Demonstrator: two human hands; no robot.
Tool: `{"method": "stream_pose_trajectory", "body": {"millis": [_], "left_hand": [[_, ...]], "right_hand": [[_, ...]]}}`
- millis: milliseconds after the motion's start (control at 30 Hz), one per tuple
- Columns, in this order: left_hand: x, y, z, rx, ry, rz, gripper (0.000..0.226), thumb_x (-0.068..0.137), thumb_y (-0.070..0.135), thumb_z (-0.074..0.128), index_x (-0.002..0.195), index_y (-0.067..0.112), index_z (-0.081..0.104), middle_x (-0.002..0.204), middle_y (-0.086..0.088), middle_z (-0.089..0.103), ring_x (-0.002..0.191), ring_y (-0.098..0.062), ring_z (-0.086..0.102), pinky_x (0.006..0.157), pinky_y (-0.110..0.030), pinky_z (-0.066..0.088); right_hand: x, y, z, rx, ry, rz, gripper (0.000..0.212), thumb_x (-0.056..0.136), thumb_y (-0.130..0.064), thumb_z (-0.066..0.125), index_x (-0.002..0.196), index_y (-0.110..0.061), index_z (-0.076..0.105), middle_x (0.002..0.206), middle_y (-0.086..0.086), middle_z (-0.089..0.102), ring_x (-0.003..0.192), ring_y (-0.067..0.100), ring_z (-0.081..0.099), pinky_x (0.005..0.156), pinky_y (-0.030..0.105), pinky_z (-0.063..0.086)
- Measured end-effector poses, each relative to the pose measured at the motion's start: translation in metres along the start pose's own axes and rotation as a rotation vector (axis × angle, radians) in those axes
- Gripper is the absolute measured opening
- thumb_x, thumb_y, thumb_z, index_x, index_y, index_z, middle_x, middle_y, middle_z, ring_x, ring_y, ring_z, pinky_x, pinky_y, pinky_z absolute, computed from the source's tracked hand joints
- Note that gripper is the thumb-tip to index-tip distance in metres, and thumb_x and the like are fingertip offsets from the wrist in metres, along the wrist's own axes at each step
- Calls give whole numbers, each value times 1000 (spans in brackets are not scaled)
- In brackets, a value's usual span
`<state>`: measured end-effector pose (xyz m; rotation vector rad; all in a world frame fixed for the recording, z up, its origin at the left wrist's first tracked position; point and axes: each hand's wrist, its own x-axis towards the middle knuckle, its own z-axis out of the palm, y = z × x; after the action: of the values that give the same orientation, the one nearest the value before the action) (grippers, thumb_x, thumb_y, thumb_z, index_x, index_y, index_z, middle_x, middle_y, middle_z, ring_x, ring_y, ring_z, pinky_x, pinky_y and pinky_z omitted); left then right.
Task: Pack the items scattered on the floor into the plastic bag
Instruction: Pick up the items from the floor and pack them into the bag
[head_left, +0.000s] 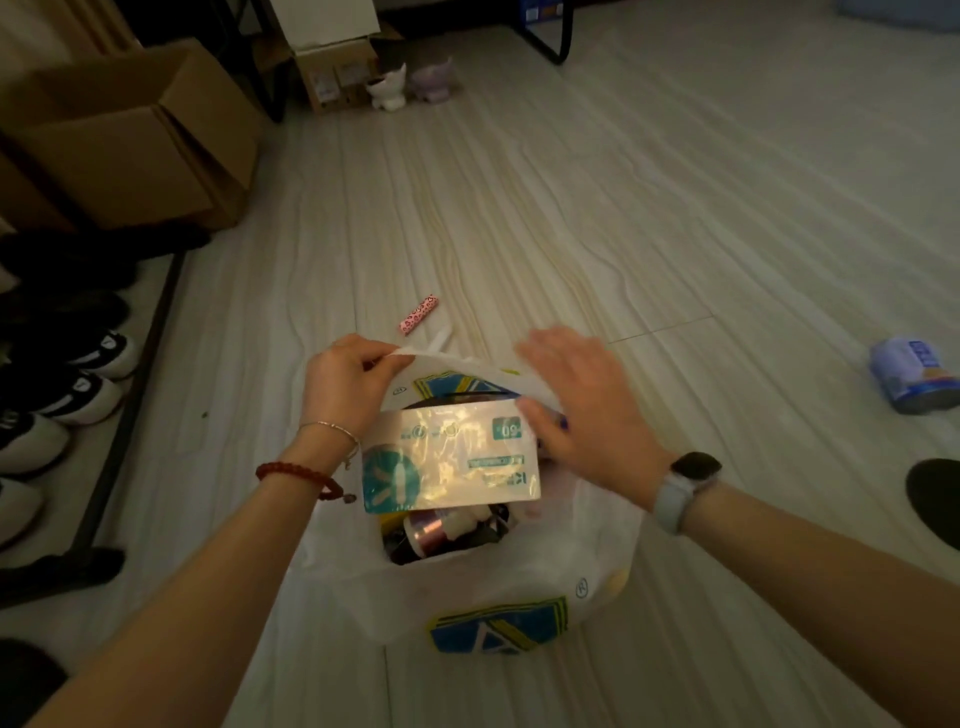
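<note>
Lying beyond the plastic bag (467, 597) were one pink tube (418, 314) and, far right, one blue can (915, 373). Left hand (345, 382) pinched the bag's far rim; right hand (587, 402), fingers spread, pressed a flat packet (452, 457) into the crowded bag

You see a thin, translucent white plastic bag (483, 587), a glossy, glare-catching teal-and-white foil-like packet (452, 460), matt brown cardboard boxes (130, 135), and a smooth pale wood-grain floor (571, 208)
</note>
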<state>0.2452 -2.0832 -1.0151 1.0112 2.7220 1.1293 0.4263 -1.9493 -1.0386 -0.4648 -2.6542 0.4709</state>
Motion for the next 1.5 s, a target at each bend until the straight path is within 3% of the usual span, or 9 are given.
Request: {"method": "stream_pose_trajectory", "body": {"millis": [100,167,333,433,633,833,1067,1300,1500], "left_hand": [[-9,-3,-3,18,-15,1,24,84,22,61,100,7,70,92,-9,62,80,-14,50,72,-27,39],[-19,-6,-7,46,-20,-5,24,85,25,60,99,8,70,94,-9,61,80,-15,51,73,-28,40],[-48,-36,-21,203,-223,-240,47,88,44,49,125,14,50,122,-15,50,105,-31,54,88,-40,47],[-67,-48,-34,230,-295,-359,47,89,47,45,106,5,56,96,-13,58,80,-27,53,68,-31,40],[-76,-20,-57,-11,60,-361,25,93,24,48,77,6,54,60,-2,47,69,-25,49,52,-28,28],[-55,32,-71,-242,204,-270,29,89,21,53,77,-4,60,72,-16,53,70,-24,48,61,-30,36],[-45,36,-81,-377,311,-295,24,89,30,52,79,11,63,61,0,50,62,-16,47,65,-31,41],[-54,34,-49,-195,191,-220,19,92,22,49,80,11,59,64,4,51,60,-5,46,56,-15,35],[-64,56,-79,302,-115,-323,31,92,27,49,112,6,60,110,-20,61,94,-33,57,78,-37,45]], "right_hand": [[7,24,-4,237,-209,617,82,88,-50,44,144,-7,5,154,17,13,141,32,15,115,44,18],[6,29,2,459,-327,796,75,91,-43,45,142,0,11,149,20,25,135,32,29,107,36,28],[-4,20,-2,304,-59,632,29,95,-19,41,111,1,55,113,24,61,105,36,55,83,34,40],[-3,19,-17,320,44,603,28,95,-20,42,111,1,53,111,23,61,104,35,55,81,31,38],[-3,10,-51,65,4,451,29,96,-25,39,110,-3,51,103,26,64,96,41,58,75,39,41],[3,-7,-94,70,77,327,24,93,-22,47,103,-1,50,88,29,64,83,44,59,71,44,43],[-2,-5,-112,243,359,378,20,93,-12,45,100,6,49,82,11,51,74,21,45,60,21,23],[-9,34,-87,191,87,314,34,88,-23,37,106,-3,57,100,9,62,91,21,56,75,14,32],[-13,12,-114,204,-354,476,31,92,-20,45,118,-8,57,122,16,55,109,33,54,95,37,42]]}}
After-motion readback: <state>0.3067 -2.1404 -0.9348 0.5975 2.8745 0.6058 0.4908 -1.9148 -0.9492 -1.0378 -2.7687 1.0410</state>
